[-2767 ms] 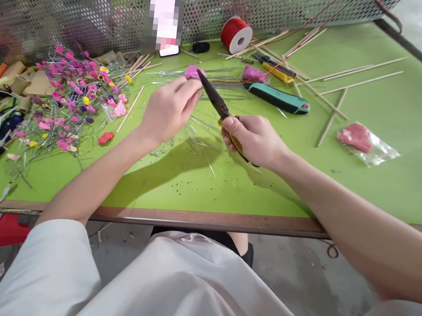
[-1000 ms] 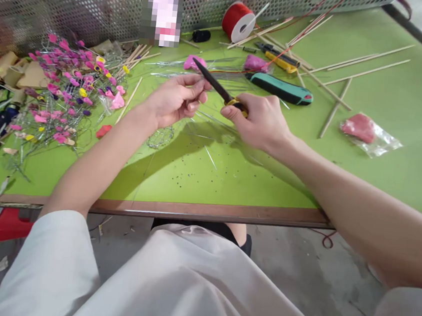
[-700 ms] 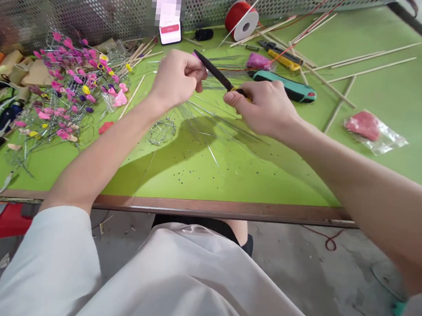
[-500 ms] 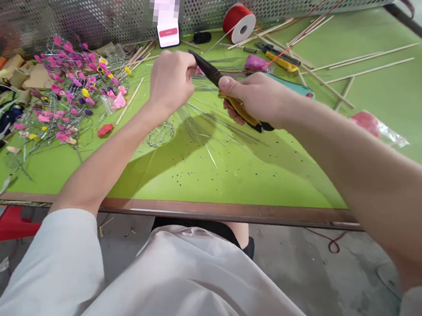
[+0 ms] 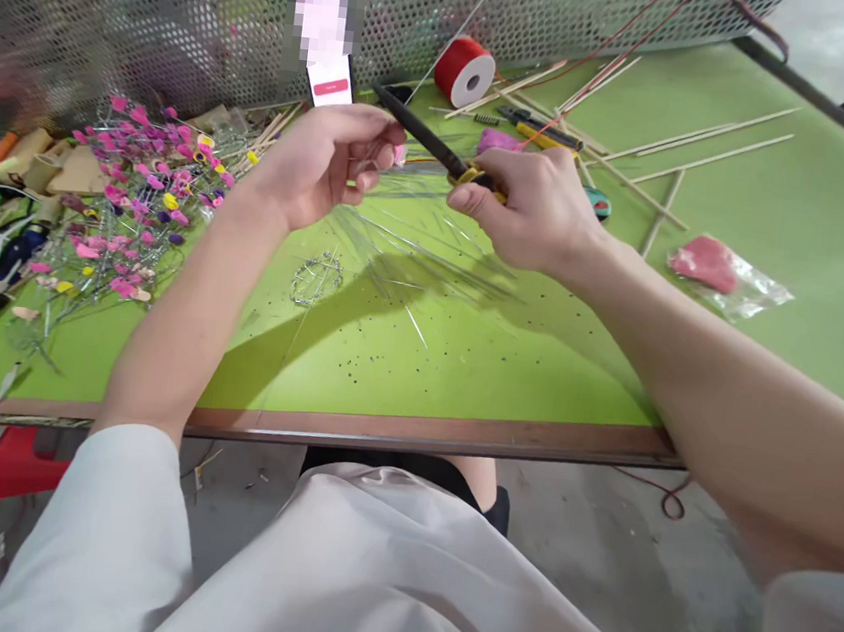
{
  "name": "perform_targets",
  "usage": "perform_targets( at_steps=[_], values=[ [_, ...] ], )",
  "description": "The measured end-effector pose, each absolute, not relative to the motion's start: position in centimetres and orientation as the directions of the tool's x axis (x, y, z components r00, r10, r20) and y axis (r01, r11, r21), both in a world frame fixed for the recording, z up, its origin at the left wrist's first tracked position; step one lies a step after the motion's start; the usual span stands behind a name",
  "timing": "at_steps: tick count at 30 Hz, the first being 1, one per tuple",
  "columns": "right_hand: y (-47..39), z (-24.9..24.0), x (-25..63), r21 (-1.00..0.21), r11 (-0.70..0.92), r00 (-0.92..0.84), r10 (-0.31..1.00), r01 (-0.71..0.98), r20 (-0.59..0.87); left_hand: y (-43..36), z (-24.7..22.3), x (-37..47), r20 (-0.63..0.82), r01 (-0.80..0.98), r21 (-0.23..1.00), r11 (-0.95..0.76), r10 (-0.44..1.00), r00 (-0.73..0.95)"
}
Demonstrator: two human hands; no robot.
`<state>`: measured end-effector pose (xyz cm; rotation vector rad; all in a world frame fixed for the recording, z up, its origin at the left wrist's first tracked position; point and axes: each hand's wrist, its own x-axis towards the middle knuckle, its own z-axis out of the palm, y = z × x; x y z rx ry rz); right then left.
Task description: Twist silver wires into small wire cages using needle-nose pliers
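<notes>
A person in a white shirt leans over a green table (image 5: 763, 372) with both arms out. The right hand (image 5: 535, 207) is wrapped around the handles of the dark pliers (image 5: 430, 138). The pliers are up above the table, and their long nose points away and to the left, close to the left hand (image 5: 324, 163). The left hand's fingers are bent in, but one cannot tell if they pinch anything. A thin wire (image 5: 461, 29) slants up and to the right from near the tip of the pliers. It is hard to see just where it starts.

On the table below the hands lie many thin silver wires (image 5: 429, 246), spread out like straw. A round wire ring (image 5: 316, 278) lies nearer to the person, and tiny dark bits (image 5: 357, 360) are sprinkled beside it. A heap of pink and yellow flowers (image 5: 129, 195) sits on the left side.

At the back are a phone (image 5: 330, 90) and a red spool (image 5: 455, 70). Some wooden sticks (image 5: 718, 151) lie to the right. A clear bag (image 5: 752, 293) with a pink lump (image 5: 705, 262) in it lies nearer.
</notes>
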<state>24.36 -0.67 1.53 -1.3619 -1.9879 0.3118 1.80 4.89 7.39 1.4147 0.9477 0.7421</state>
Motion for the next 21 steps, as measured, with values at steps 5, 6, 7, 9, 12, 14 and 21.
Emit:
perform_targets(
  at_steps=[5, 6, 7, 9, 12, 14, 21],
  values=[
    [-0.1, 1.0, 24.8, -0.462, 0.569, -0.349, 0.806, 0.680, 0.479, 4.3, 7.8, 0.9, -0.243, 0.067, 0.964, 0.255, 0.761, 0.602],
    [0.0, 0.9, 24.9, -0.444, 0.576, -0.360, 0.800, 0.686, 0.481, 4.2, 7.7, 0.8, -0.278, 0.086, 0.954, 0.286, 0.744, 0.607],
    [0.1, 0.8, 25.1, -0.425, 0.577, -0.368, 0.797, 0.697, 0.479, 4.2, 7.7, 0.8, -0.309, 0.105, 0.944, 0.312, 0.729, 0.611],
    [0.3, 0.5, 25.5, -0.385, 0.577, -0.375, 0.792, 0.721, 0.482, 4.1, 7.7, 0.8, -0.364, 0.147, 0.924, 0.353, 0.695, 0.621],
    [0.6, 0.1, 26.0, -0.336, 0.564, -0.364, 0.786, 0.755, 0.500, 3.7, 8.0, 0.9, -0.402, 0.185, 0.908, 0.375, 0.659, 0.636],
    [0.6, 0.2, 26.1, -0.361, 0.533, -0.328, 0.806, 0.765, 0.493, 3.3, 8.1, 1.3, -0.377, 0.156, 0.919, 0.362, 0.694, 0.613],
    [-0.2, 1.2, 25.2, -0.540, 0.377, -0.146, 0.895, 0.752, 0.421, 2.2, 7.7, 4.2, -0.205, 0.005, 0.976, 0.217, 0.914, 0.351]
  ],
)
